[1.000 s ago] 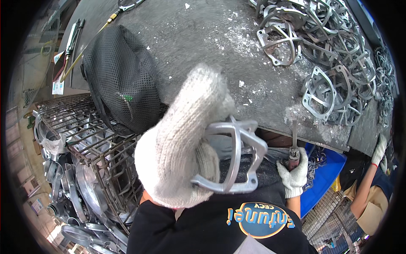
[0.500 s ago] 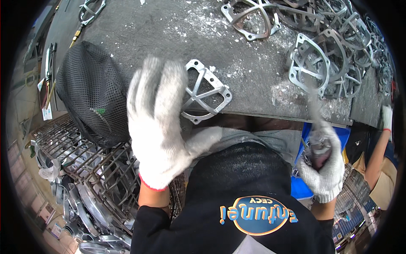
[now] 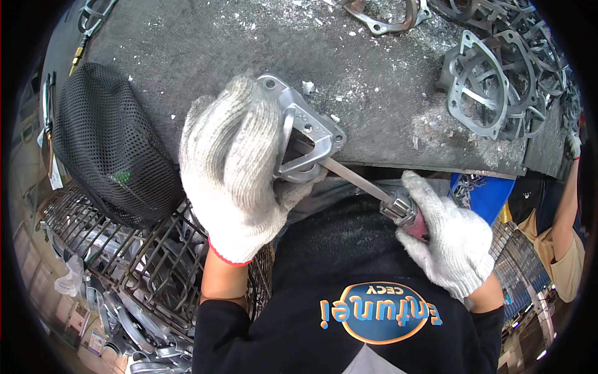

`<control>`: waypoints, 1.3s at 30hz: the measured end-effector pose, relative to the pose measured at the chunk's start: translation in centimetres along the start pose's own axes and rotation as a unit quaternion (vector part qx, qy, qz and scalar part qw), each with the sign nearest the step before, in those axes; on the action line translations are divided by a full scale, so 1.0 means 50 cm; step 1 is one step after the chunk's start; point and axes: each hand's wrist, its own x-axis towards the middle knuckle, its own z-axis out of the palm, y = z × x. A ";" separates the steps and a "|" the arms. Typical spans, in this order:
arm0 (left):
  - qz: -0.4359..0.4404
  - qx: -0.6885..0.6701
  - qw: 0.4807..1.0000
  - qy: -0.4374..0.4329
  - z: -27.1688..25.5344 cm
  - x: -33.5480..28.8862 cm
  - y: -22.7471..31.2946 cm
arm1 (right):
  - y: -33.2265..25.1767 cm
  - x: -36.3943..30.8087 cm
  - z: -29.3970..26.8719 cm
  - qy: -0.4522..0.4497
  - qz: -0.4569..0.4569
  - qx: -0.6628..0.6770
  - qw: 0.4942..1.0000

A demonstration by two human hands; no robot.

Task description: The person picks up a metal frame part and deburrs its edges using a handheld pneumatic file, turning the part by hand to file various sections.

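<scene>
My left hand [image 3: 233,168], in a white knit glove, is closed around one side of a silver cast-metal frame [image 3: 305,128] with bolt holes and cross ribs. The frame is tilted up at the table's near edge. My right hand [image 3: 455,240], gloved likewise, grips a power file [image 3: 408,215] with a red body and a metal chuck. Its long flat blade points up and left, and the tip meets the frame's lower right corner. The fingers behind the frame are partly hidden.
The dark table [image 3: 205,43] carries pale metal flakes. More castings [image 3: 479,84] are piled at the far right. A black mesh bag [image 3: 115,143] hangs at the left above a wire basket [image 3: 143,249] of metal parts. A blue bin [image 3: 489,199] and a co-worker's arm [image 3: 564,212] are right.
My left hand has closed on the frame and tilted it up from the table. My right hand has brought the file leftward until its blade reaches the frame.
</scene>
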 end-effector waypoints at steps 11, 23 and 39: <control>-0.002 -0.020 1.000 0.008 0.012 -0.025 0.000 | 0.011 0.011 -0.014 -0.004 -0.002 -0.047 0.999; 0.025 0.023 0.999 -0.025 -0.011 0.026 0.001 | 0.030 0.033 -0.063 -0.204 0.007 0.231 0.951; 0.016 -0.097 0.994 -0.053 -0.064 0.113 -0.015 | 0.052 -0.088 -0.062 0.064 -0.002 0.051 0.997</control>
